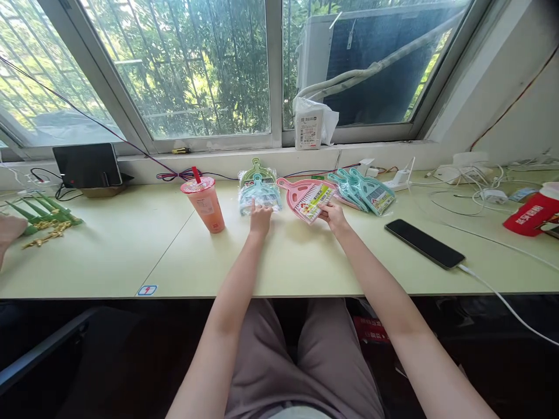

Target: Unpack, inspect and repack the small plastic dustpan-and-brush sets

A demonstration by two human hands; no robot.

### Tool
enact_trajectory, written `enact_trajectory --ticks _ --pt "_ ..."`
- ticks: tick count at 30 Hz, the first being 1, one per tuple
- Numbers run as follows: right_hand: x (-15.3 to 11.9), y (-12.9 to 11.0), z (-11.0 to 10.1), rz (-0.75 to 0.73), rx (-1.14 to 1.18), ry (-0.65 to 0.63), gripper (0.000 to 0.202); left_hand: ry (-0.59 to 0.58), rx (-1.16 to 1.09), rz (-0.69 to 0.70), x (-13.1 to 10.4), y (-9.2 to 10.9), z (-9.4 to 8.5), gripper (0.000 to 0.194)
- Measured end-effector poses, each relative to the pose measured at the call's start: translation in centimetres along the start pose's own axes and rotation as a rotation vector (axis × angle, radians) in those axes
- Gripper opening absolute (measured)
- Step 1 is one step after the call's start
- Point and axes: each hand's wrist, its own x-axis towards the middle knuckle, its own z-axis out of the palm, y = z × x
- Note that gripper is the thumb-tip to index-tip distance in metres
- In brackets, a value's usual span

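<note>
My right hand (334,216) grips the lower right edge of a pink mini dustpan and brush set (305,198), which has a printed yellow-green label and is tilted. With fingers stretched out, my left hand (261,219) touches the front of a light-blue dustpan set (258,191) in clear wrapping. Behind that lies a green dustpan set (256,167), partly covered. Just right of the pink set, several teal dustpan sets (364,189) overlap, with a bit of pink showing beneath them.
A drink cup (205,203) stands left of my left hand. To the right lie a black phone (424,243) on a white cable and a red cup (533,212). A tablet (87,166) leans at the back left. Another person's hand (9,233) is by green-and-gold pieces (48,215).
</note>
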Motion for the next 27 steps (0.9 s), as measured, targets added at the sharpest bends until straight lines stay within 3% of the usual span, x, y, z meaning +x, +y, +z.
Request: enact_trajectory --ticks 3,9,12,15,17,22,27 --pt "0.1 -0.2 -0.1 0.016 -0.009 0.012 0.013 0.055 0.217 0.059 -0.1 0.7 -0.8 0.041" --pt "0.1 -0.4 -0.2 0.03 -0.039 -0.037 0.012 0.052 0.35 -0.064 -0.1 0.2 -0.8 0.041" --pt "0.2 -0.3 -0.1 0.035 -0.052 -0.043 0.013 -0.058 0.282 0.004 -0.3 0.0 -0.3 0.032" --pt "0.2 -0.2 -0.1 0.028 -0.051 -0.039 0.012 -0.247 0.225 0.034 -0.4 0.0 0.1 0.044" --pt "0.3 -0.2 -0.2 0.029 -0.05 -0.034 0.012 -0.293 0.215 0.013 -0.5 -0.1 0.1 0.047" --pt "0.5 -0.7 -0.7 0.109 -0.086 -0.113 0.013 -0.253 0.266 -0.034 -0.4 -0.3 -0.3 0.031" --pt "0.1 -1.5 -1.4 0.27 -0.165 -0.243 0.014 -0.218 0.365 -0.116 -0.5 -0.2 -0.6 0.032"
